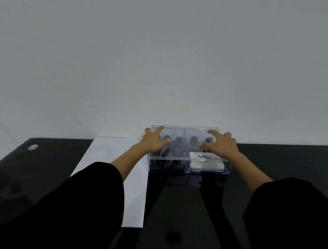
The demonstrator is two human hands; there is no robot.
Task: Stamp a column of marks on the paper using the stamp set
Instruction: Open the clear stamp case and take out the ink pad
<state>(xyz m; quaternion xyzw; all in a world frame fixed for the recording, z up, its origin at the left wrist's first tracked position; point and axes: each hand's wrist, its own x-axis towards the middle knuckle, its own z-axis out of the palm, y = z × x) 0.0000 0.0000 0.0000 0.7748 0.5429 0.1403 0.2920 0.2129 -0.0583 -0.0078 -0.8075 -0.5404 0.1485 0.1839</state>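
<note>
The clear stamp set box (187, 161) sits on the black surface (289, 163), at 12 o'clock from the person. The white paper (100, 153) lies just beside it at 9 o'clock. The left hand (154, 141) and right hand (221, 145) rest on the lid, each grip spread. Dark stamps (179, 142) and a white ink pad (206, 166) are visible inside.

Clear glossy plastic box (187, 164), matt white paper (109, 159).

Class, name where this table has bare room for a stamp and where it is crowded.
Bare table right of the box, and left of the paper by the silver disc. Crowded: the box, under left hand and right hand.
</note>
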